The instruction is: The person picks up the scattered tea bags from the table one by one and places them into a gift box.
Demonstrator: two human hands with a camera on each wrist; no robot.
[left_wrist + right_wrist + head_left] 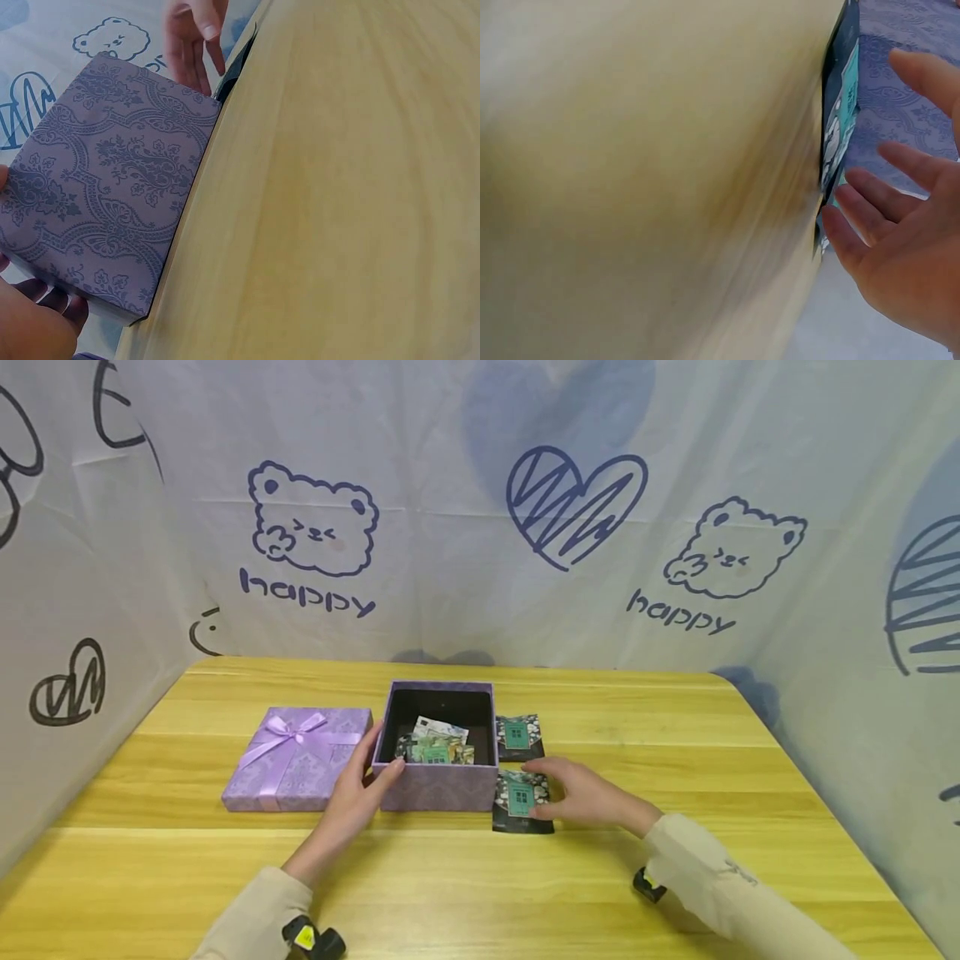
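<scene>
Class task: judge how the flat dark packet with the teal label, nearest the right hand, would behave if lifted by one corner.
The flat dark packet with the teal label looks thin, so probably light and somewhat floppy. Its surface seems glossy, so it may slide on the wooden table. Lying flat, it cannot roll.

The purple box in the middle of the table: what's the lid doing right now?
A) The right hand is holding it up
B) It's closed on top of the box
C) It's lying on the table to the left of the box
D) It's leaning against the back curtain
C: the lid with the bow lies flat on the table left of the open purple box, whose inside shows small packets.
</scene>
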